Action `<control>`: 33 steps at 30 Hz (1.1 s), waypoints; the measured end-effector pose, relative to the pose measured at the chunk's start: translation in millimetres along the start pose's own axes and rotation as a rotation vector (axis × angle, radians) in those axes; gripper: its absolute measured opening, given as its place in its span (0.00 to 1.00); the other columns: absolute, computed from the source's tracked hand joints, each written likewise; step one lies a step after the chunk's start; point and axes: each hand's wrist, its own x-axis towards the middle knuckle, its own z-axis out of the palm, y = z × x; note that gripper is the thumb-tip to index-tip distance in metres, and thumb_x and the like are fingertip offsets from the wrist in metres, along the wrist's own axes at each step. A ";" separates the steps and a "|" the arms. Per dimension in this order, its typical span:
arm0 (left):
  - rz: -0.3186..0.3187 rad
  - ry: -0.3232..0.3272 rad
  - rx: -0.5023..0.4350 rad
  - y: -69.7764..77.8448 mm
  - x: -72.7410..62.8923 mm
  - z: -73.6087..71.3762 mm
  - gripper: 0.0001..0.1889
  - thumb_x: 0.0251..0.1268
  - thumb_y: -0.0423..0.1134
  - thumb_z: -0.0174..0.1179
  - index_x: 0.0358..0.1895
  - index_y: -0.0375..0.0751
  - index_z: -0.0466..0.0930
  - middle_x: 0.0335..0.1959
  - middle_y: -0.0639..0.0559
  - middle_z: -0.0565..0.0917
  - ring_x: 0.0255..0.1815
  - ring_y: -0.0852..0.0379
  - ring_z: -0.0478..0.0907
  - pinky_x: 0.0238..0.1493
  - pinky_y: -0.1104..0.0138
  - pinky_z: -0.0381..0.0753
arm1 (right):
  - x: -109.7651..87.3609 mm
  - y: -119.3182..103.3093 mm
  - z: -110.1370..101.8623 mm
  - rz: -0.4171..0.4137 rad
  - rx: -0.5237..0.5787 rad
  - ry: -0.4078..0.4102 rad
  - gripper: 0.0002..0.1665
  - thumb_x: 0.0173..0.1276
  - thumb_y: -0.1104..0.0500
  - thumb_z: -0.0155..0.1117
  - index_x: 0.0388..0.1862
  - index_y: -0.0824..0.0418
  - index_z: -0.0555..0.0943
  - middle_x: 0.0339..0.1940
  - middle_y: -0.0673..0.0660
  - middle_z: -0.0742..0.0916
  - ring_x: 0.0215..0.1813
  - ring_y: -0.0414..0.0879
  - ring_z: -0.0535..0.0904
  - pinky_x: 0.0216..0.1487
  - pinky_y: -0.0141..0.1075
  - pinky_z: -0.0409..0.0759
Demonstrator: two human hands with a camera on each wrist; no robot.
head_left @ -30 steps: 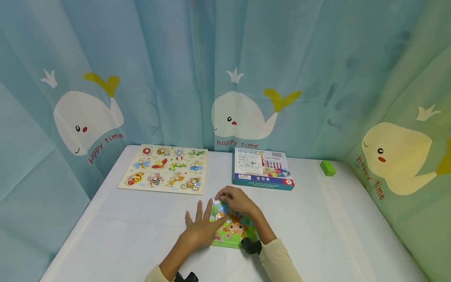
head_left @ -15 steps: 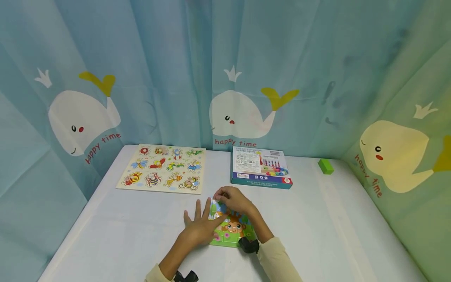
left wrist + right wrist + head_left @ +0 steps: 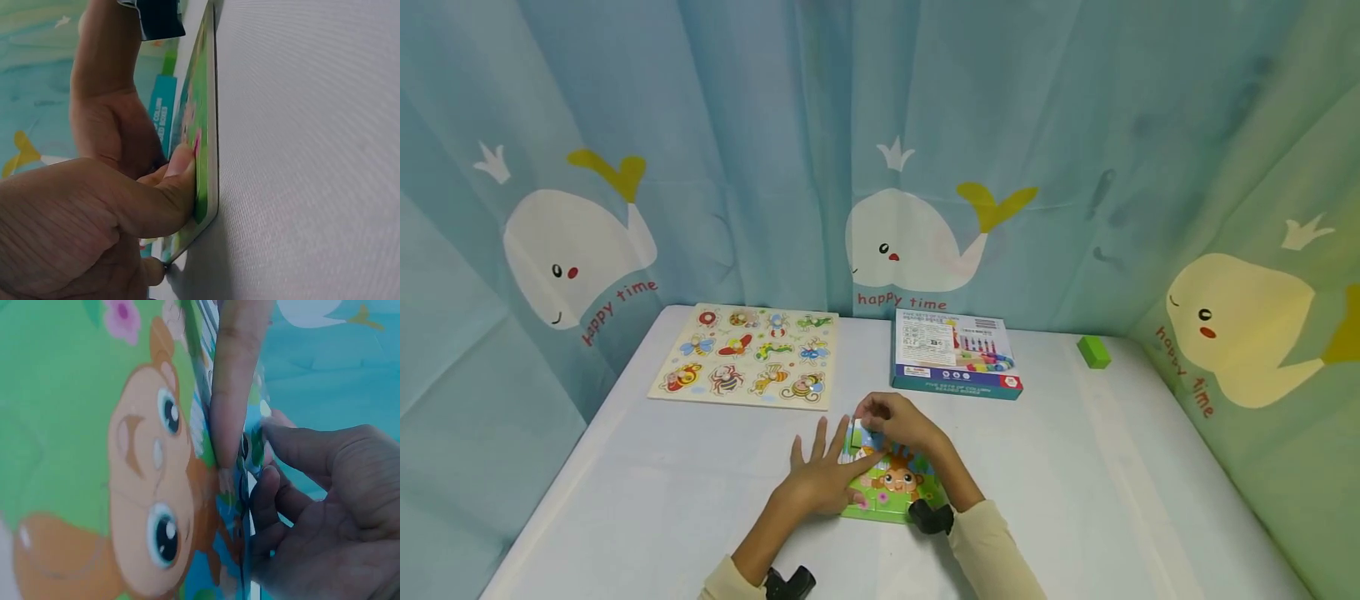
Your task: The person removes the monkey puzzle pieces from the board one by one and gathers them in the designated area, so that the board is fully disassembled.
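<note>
A monkey jigsaw puzzle (image 3: 887, 504) lies flat on the white table, its green and blue picture partly covered by both hands. My left hand (image 3: 820, 482) is spread over the puzzle's left side, its thumb (image 3: 172, 187) lying across the picture. At the far left corner, my right hand (image 3: 898, 419) pinches a puzzle piece (image 3: 255, 447) between thumb and fingertips. That piece stands tilted up from the board, and a dark gap shows along its edge in the head view. A finger (image 3: 234, 394) of my left hand reaches down right beside it.
Behind on the left lies a wooden insect puzzle board (image 3: 745, 354). A beaded-board box (image 3: 955, 354) sits at the back middle, and a green block (image 3: 1093, 352) at the back right. A blue whale-print curtain (image 3: 760, 167) closes off the far side.
A dark gap has opened at the puzzle's far left corner as the pinched piece tilts up. My left hand and the puzzle have shifted slightly left.
</note>
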 end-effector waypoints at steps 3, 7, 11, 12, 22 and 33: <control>0.000 -0.006 0.003 0.9 -0.5 -0.8 0.32 0.65 0.54 0.58 0.72 0.75 0.61 0.81 0.41 0.36 0.79 0.30 0.30 0.69 0.28 0.37 | -1.8 1.9 -1.5 0.020 -0.004 0.003 0.07 0.72 0.63 0.58 0.43 0.61 0.82 0.35 0.55 0.82 0.35 0.42 0.74 0.42 0.30 0.75; 0.000 -0.014 0.017 0.6 -1.4 -1.1 0.32 0.66 0.54 0.57 0.73 0.76 0.59 0.81 0.41 0.36 0.79 0.30 0.30 0.69 0.28 0.37 | -2.7 3.5 -2.1 0.037 -0.010 0.004 0.08 0.72 0.62 0.58 0.42 0.64 0.83 0.32 0.55 0.83 0.33 0.41 0.74 0.40 0.30 0.75; -0.002 -0.026 0.027 0.7 -1.1 -0.9 0.32 0.66 0.55 0.57 0.73 0.77 0.57 0.81 0.41 0.35 0.79 0.30 0.29 0.69 0.28 0.38 | -3.6 2.7 -4.0 0.028 0.004 -0.017 0.08 0.73 0.61 0.59 0.40 0.64 0.83 0.31 0.55 0.83 0.32 0.42 0.75 0.39 0.31 0.76; -0.003 -0.028 0.028 0.7 -0.9 -1.0 0.32 0.66 0.56 0.56 0.73 0.77 0.57 0.81 0.41 0.35 0.79 0.30 0.29 0.69 0.28 0.38 | -3.7 2.4 -4.7 0.020 0.007 -0.022 0.08 0.72 0.61 0.59 0.40 0.64 0.83 0.31 0.55 0.83 0.32 0.42 0.75 0.39 0.31 0.76; -0.014 -0.038 0.042 0.7 0.9 -1.8 0.33 0.66 0.54 0.58 0.73 0.78 0.56 0.81 0.41 0.36 0.79 0.30 0.30 0.69 0.29 0.39 | -3.6 1.8 -13.5 -0.057 0.005 0.031 0.10 0.74 0.59 0.57 0.45 0.63 0.83 0.29 0.58 0.83 0.28 0.42 0.74 0.33 0.32 0.76; -0.004 -0.030 0.024 0.7 -1.0 -1.5 0.34 0.66 0.53 0.57 0.73 0.79 0.55 0.81 0.41 0.36 0.79 0.31 0.29 0.70 0.29 0.37 | -19.6 9.0 -32.2 -0.028 0.177 0.056 0.15 0.76 0.63 0.53 0.55 0.68 0.81 0.28 0.63 0.80 0.26 0.44 0.72 0.27 0.35 0.74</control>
